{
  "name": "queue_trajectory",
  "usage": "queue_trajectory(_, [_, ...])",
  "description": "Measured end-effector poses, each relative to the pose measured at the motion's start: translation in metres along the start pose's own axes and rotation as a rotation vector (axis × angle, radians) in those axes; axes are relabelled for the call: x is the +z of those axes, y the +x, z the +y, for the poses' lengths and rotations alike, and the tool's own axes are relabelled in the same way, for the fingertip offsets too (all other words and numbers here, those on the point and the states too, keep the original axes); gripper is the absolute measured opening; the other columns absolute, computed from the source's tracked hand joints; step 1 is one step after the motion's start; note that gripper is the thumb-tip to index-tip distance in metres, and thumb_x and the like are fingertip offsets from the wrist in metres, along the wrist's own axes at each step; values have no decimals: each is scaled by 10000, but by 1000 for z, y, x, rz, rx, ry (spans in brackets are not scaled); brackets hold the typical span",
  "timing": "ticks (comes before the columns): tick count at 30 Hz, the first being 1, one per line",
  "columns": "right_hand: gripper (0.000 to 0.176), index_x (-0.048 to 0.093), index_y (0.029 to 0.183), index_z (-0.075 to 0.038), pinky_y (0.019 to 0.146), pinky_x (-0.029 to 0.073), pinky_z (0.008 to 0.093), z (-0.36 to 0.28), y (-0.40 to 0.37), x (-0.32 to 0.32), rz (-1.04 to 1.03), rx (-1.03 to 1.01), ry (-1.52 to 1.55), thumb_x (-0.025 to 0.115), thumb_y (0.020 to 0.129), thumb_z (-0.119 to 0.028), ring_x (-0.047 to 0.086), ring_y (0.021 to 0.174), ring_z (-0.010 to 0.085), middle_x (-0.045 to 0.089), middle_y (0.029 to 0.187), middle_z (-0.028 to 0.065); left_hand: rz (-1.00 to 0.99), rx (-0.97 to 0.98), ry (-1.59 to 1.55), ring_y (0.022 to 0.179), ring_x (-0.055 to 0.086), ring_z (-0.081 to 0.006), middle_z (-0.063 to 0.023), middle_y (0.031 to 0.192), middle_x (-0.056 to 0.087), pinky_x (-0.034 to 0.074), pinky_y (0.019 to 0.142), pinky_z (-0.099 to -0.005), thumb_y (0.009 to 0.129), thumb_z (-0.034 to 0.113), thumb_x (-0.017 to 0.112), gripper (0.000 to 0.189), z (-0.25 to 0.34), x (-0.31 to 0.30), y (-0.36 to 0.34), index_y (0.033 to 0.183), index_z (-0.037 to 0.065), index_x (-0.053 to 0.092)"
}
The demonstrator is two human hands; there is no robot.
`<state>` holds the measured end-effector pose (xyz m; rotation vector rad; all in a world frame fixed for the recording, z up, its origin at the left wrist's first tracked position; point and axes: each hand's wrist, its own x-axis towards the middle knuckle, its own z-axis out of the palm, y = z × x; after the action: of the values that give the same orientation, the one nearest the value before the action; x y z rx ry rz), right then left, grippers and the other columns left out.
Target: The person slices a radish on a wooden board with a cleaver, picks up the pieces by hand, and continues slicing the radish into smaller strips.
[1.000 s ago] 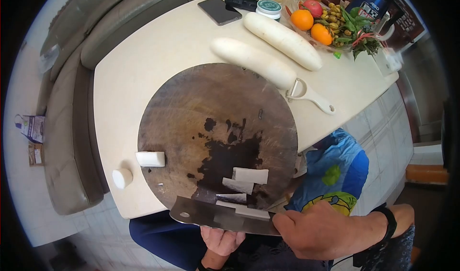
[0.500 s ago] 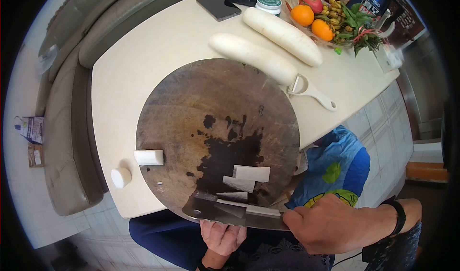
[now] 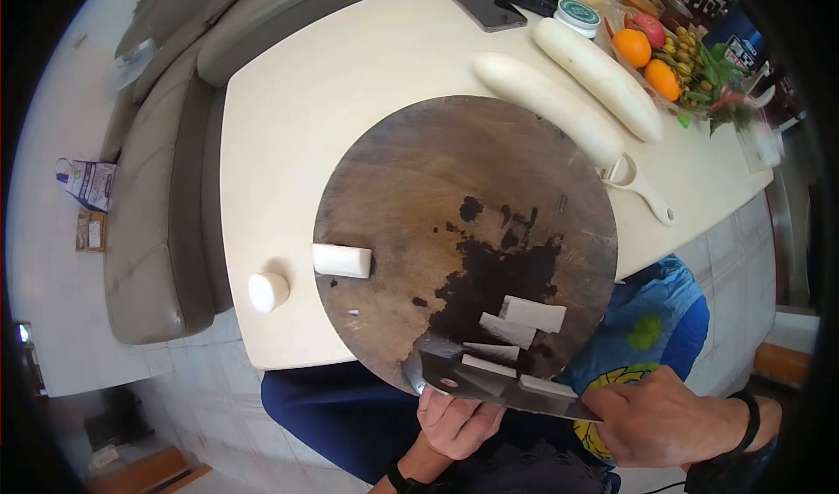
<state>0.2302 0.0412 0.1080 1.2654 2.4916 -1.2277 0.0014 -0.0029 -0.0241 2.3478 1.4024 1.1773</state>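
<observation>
My right hand [image 3: 651, 413] is wrapped round the handle of a cleaver [image 3: 494, 387] at the near edge of a round wooden chopping board [image 3: 393, 179]. The blade slants leftward, a hole near its far end. My left hand [image 3: 454, 422], fingers curled, is close against the blade's near side; whatever it holds is hidden. Thin white slices, apparently radish, lie beyond the blade, one slice [image 3: 535, 314] farthest from me. A thicker white block [image 3: 342, 260] rests on the board's left edge. The board's middle has a dark wet patch.
Two whole white radishes [image 3: 551, 105] lie behind the board, with a peeler [image 3: 642, 188] at their right. A cut white radish end [image 3: 267, 292] stands on the table [image 3: 280, 144]. A phone [image 3: 485, 4], a lidded jar [image 3: 578, 15] and fruit with oranges [image 3: 631, 48] are farther back.
My view has shifted, so the board, table and hands appear farther right. Both hands and the cleaver remain at the board's near edge; the slices look unchanged.
</observation>
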Motion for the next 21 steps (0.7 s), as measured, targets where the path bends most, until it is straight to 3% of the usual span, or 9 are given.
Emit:
queue_trajectory(12, [181, 608, 939, 7, 414, 450, 349, 4, -5, 5, 89, 22, 103, 600, 768, -52, 596, 505, 270, 635, 693, 111, 56, 23, -63, 907, 594, -219, -25, 881, 634, 512, 777, -361, 566, 26, 782, 233, 1, 2, 8, 768, 106, 696])
queue_trajectory(16, [181, 606, 947, 5, 410, 448, 349, 5, -7, 3, 109, 30, 121, 602, 776, -55, 590, 485, 265, 621, 671, 107, 36, 14, -22, 897, 595, -224, -24, 881, 632, 501, 799, -371, 568, 42, 785, 227, 2, 1, 3, 763, 112, 692])
queue_trajectory(18, [192, 597, 964, 1, 392, 438, 348, 6, -5, 0, -54, 26, 78, 603, 789, -79, 584, 464, 250, 604, 647, 104, -6, -24, 7, 890, 595, -226, -20, 894, 628, 492, 811, -387, 559, 62, 796, 234, 2, -1, 0, 759, 127, 694])
queue_trajectory(21, [201, 583, 971, -4, 368, 421, 347, 9, -7, 7, 28, -10, 113, 600, 799, -107, 572, 443, 238, 578, 617, 97, -25, -24, 20, 900, 605, -254, -24, 901, 623, 483, 824, -417, 583, 84, 793, 204, 1, -2, -2, 757, 130, 696])
